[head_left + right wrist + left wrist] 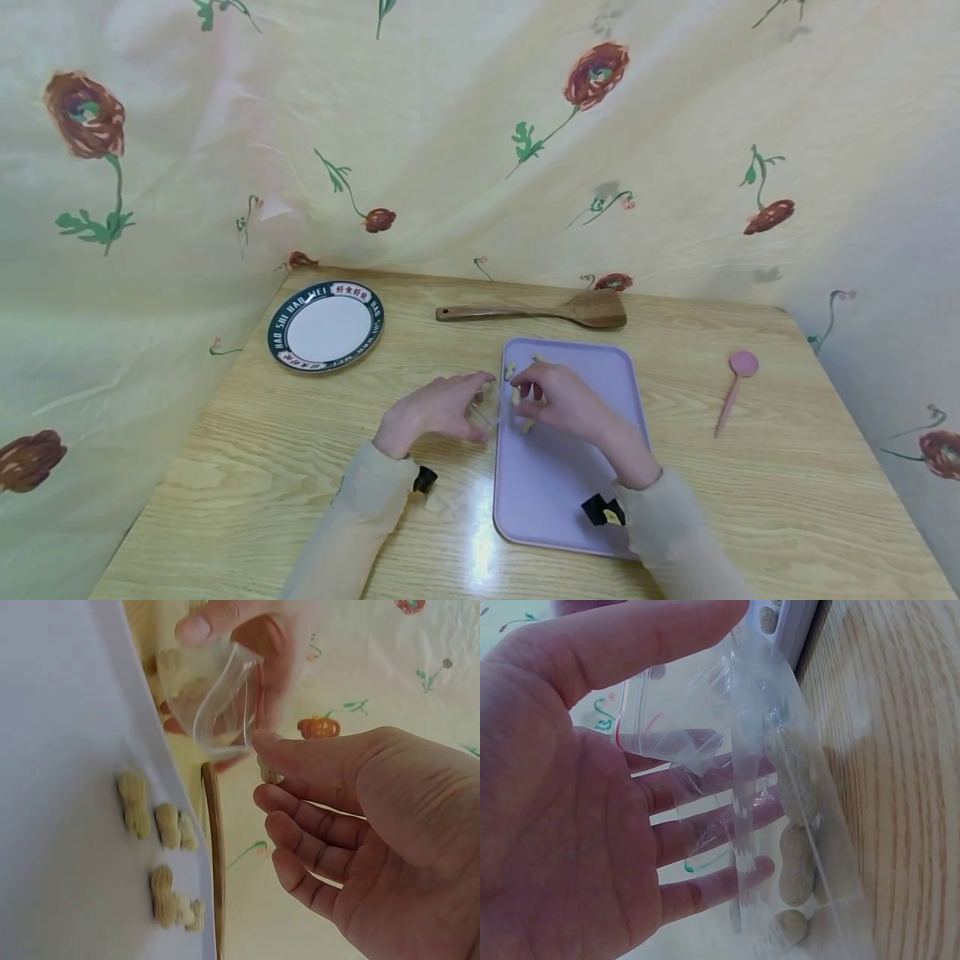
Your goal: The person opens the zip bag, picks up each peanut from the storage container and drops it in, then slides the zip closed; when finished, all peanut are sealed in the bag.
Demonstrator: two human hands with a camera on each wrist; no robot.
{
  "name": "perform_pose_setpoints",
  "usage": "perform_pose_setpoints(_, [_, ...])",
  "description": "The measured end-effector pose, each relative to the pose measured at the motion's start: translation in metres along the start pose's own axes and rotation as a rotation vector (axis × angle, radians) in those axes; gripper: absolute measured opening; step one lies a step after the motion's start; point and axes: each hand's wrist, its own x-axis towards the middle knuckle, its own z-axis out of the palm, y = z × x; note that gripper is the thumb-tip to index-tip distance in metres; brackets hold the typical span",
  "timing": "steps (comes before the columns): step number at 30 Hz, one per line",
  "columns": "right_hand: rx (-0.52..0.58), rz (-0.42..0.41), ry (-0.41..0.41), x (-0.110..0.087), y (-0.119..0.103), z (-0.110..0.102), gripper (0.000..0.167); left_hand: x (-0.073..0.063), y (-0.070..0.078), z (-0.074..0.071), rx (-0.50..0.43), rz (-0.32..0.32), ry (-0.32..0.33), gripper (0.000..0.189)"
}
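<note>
The left hand (435, 408) is holding a clear plastic zip bag (225, 709); the right hand (568, 404) is pinching a tan, rough-shelled peanut (271, 776).

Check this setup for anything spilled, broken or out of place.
Nothing stands out. The loose peanuts lie within the purple tray; others are in the clear bag by the left hand. The plate, wooden spatula and pink spoon show no visible damage.
</note>
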Motion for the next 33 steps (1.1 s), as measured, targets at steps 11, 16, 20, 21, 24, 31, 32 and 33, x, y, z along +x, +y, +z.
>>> perform_pose_setpoints(11, [0.03, -0.023, -0.01, 0.005, -0.008, 0.014, 0.031, 0.0, 0.0, 0.0, 0.017, -0.004, -0.002, 0.085])
perform_pose_setpoints(16, [0.026, -0.013, -0.001, 0.005, -0.008, 0.017, 0.03, 0.001, -0.001, 0.001, 0.018, -0.001, 0.0, 0.083])
perform_pose_setpoints(20, [0.013, -0.005, -0.004, 0.005, -0.007, 0.019, 0.03, 0.001, -0.002, 0.001, 0.013, -0.005, -0.001, 0.084])
perform_pose_setpoints(21, [0.009, -0.005, -0.005, 0.005, -0.007, 0.02, 0.029, 0.001, -0.002, 0.001, 0.013, -0.008, -0.002, 0.084])
perform_pose_setpoints(24, [0.007, -0.008, -0.013, 0.005, -0.006, 0.021, 0.029, 0.001, -0.002, 0.002, 0.013, -0.01, -0.003, 0.085])
perform_pose_setpoints(31, [0.021, -0.002, -0.019, 0.003, -0.006, 0.021, 0.028, 0.002, -0.002, 0.001, 0.015, -0.003, -0.003, 0.085])
perform_pose_setpoints(32, [0.023, -0.002, -0.018, 0.003, -0.006, 0.021, 0.027, 0.001, -0.002, 0.001, 0.014, -0.003, -0.003, 0.085])
perform_pose_setpoints(33, [0.024, -0.004, -0.017, 0.003, -0.006, 0.021, 0.027, 0.001, -0.001, 0.001, 0.013, -0.004, -0.003, 0.085])
